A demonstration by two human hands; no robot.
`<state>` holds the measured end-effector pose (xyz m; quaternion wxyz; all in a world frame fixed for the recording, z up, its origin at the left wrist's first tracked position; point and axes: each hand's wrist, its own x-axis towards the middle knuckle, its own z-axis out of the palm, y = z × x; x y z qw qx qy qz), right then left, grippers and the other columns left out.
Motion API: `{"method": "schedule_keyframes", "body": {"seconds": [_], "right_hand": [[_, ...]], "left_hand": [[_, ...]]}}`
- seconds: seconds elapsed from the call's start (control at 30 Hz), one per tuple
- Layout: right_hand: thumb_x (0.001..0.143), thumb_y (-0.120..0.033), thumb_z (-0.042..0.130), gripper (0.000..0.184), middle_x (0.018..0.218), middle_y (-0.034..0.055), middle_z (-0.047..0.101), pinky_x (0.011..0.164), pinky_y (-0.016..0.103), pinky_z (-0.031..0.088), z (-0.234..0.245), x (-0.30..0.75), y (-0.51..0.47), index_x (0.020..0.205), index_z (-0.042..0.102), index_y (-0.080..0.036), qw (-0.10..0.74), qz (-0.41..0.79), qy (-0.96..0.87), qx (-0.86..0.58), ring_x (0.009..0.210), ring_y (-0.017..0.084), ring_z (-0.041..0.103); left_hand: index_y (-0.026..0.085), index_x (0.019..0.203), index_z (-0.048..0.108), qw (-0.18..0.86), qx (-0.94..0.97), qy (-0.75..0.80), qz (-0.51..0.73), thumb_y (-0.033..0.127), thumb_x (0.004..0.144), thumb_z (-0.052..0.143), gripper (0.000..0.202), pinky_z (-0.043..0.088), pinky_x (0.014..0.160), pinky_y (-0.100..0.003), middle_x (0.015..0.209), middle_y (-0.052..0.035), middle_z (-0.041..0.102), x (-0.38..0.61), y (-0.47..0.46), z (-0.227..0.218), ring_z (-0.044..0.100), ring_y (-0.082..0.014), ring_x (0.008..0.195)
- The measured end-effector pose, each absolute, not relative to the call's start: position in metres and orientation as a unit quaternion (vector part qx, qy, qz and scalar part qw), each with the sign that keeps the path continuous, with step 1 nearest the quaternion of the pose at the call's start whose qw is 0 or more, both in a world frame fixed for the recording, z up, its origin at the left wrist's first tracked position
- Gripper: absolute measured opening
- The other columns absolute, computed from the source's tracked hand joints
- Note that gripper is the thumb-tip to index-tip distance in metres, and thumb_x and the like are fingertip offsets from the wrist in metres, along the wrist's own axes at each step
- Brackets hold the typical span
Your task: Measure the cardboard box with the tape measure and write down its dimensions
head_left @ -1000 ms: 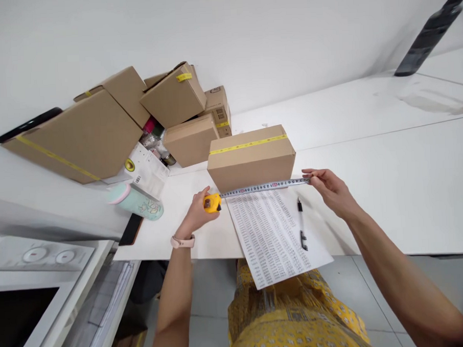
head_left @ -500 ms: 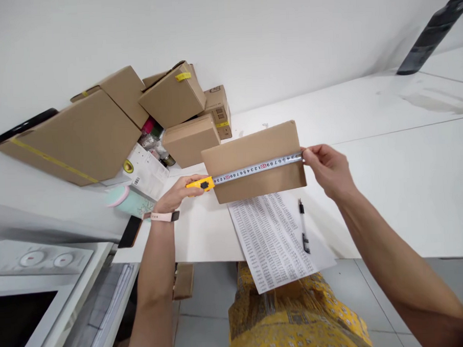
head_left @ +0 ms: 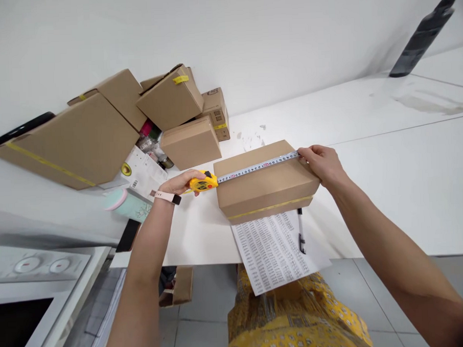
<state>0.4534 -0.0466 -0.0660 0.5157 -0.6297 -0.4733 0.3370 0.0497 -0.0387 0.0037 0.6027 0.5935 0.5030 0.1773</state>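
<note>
My left hand [head_left: 184, 183] is closed around the yellow case of a tape measure [head_left: 204, 183], just left of a brown cardboard box [head_left: 268, 184]. From the case, the silver blade [head_left: 258, 166] runs out across the box's upper face, its numbers showing. At the right end of the box, my right hand [head_left: 323, 164] pinches the blade's tip, with other fingers against the box's corner. The box is tilted, and a yellow tape strip lines its lower front side. Under its front edge lie a printed sheet [head_left: 273, 253] and a black-and-clear pen [head_left: 301, 232].
Several cardboard boxes [head_left: 189, 142] are stacked at the back left, by small jars and a white package [head_left: 141, 170]. A mint cup [head_left: 129, 204] and dark phone-like slab [head_left: 127, 235] sit near the left edge. A dark bottle [head_left: 421, 40] stands far right on the white table [head_left: 401, 186].
The box has tipped and come lower, so its yellow-taped front side now shows. The tape case has turned in my left hand, showing its broad side. The blade stays stretched across the box.
</note>
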Motion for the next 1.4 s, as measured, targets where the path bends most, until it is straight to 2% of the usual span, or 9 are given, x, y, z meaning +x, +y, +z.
{"method": "schedule_keyframes", "body": {"seconds": [0.17, 0.3, 0.47, 0.57, 0.9, 1.07, 1.23, 1.4], "right_hand": [[0.074, -0.039, 0.069, 0.026, 0.058, 0.0004, 0.051, 0.042, 0.028, 0.03, -0.068, 0.454, -0.046, 0.058, 0.058, -0.022, 0.521, 0.319, -0.442, -0.657, 0.054, 0.015, 0.042], [0.07, -0.037, 0.074, 0.028, 0.056, -0.0004, 0.048, 0.039, 0.028, 0.028, -0.071, 0.453, -0.045, 0.056, 0.053, -0.023, 0.521, 0.375, -0.397, -0.656, 0.052, 0.014, 0.042], [0.069, -0.032, 0.077, 0.018, 0.073, 0.0015, 0.062, 0.047, 0.028, 0.042, -0.072, 0.452, -0.043, 0.072, 0.061, -0.023, 0.538, 0.414, -0.387, -0.624, 0.061, 0.016, 0.054], [0.07, -0.032, 0.078, 0.018, 0.08, 0.0025, 0.065, 0.051, 0.029, 0.046, -0.07, 0.453, -0.041, 0.08, 0.066, -0.023, 0.533, 0.428, -0.414, -0.6, 0.064, 0.017, 0.057], [0.067, -0.031, 0.082, 0.02, 0.086, 0.004, 0.07, 0.052, 0.027, 0.049, -0.067, 0.439, -0.036, 0.082, 0.07, -0.023, 0.531, 0.424, -0.458, -0.573, 0.07, 0.017, 0.061], [0.071, -0.031, 0.08, 0.017, 0.086, 0.0057, 0.071, 0.051, 0.028, 0.048, -0.063, 0.437, -0.038, 0.084, 0.076, -0.022, 0.499, 0.42, -0.481, -0.586, 0.067, 0.016, 0.061], [0.075, -0.04, 0.08, 0.018, 0.092, 0.007, 0.075, 0.059, 0.032, 0.053, -0.06, 0.435, -0.041, 0.083, 0.079, -0.024, 0.481, 0.439, -0.492, -0.578, 0.077, 0.02, 0.064], [0.079, -0.043, 0.078, 0.02, 0.112, 0.0051, 0.078, 0.083, 0.039, 0.056, -0.061, 0.427, -0.042, 0.091, 0.081, -0.027, 0.466, 0.485, -0.503, -0.543, 0.104, 0.026, 0.066]], "left_hand": [[0.01, 0.087, 0.074, 0.601, 0.6, 0.503, 0.161, 0.04, 0.067, 0.073, 0.036, 0.048, 0.045, -0.02, 0.082, -0.0112, 0.073, 0.054, -0.034, 0.01, 0.061, -0.0166, 0.067], [0.01, 0.09, 0.076, 0.597, 0.599, 0.509, 0.158, 0.041, 0.067, 0.074, 0.038, 0.048, 0.044, -0.021, 0.086, -0.0127, 0.075, 0.054, -0.036, 0.009, 0.061, -0.0168, 0.066], [0.01, 0.091, 0.076, 0.6, 0.594, 0.51, 0.165, 0.043, 0.068, 0.074, 0.04, 0.048, 0.044, -0.021, 0.086, -0.0121, 0.076, 0.053, -0.039, 0.009, 0.062, -0.0165, 0.064], [0.01, 0.093, 0.076, 0.586, 0.61, 0.509, 0.158, 0.044, 0.07, 0.074, 0.042, 0.049, 0.045, -0.023, 0.085, -0.0123, 0.076, 0.05, -0.038, 0.011, 0.062, -0.0164, 0.062], [0.01, 0.104, 0.075, 0.572, 0.61, 0.522, 0.169, 0.044, 0.071, 0.072, 0.047, 0.047, 0.045, -0.021, 0.088, -0.0126, 0.074, 0.022, -0.041, 0.013, 0.065, -0.0199, 0.072], [0.008, 0.113, 0.074, 0.576, 0.601, 0.526, 0.175, 0.044, 0.074, 0.068, 0.053, 0.045, 0.045, -0.02, 0.091, -0.0133, 0.073, -0.001, -0.048, 0.012, 0.062, -0.0166, 0.068], [0.009, 0.114, 0.074, 0.576, 0.591, 0.535, 0.182, 0.043, 0.073, 0.066, 0.054, 0.043, 0.044, -0.019, 0.091, -0.0124, 0.073, -0.011, -0.05, 0.009, 0.061, -0.016, 0.067], [0.01, 0.114, 0.074, 0.57, 0.604, 0.528, 0.177, 0.042, 0.073, 0.066, 0.053, 0.044, 0.043, -0.019, 0.091, -0.0124, 0.073, -0.006, -0.049, 0.009, 0.063, -0.0177, 0.069]]}}
